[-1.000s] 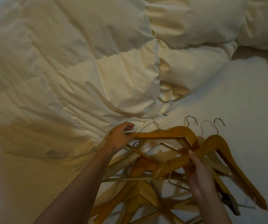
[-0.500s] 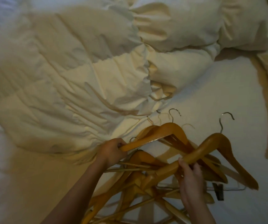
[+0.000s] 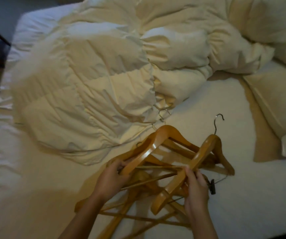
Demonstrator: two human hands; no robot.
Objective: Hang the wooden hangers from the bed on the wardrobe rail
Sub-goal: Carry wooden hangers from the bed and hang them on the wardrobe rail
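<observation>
- Gathering step: left hand (image 3: 110, 181) gripped one wooden hanger (image 3: 156, 145); right hand (image 3: 196, 188) clasped another hanger (image 3: 195, 161), lower centre.
- More hangers (image 3: 138, 216) lay tangled on the bed (image 3: 225, 213).
- Next likely needed: untangling, lifting; wardrobe rail unseen.

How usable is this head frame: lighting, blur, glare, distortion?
Head view: dim, warm light; duvet smeared by blur at left; glare streaks on the wooden hangers; both hands, left hand and right hand, readable; wide-angle bending at the edges.
</observation>
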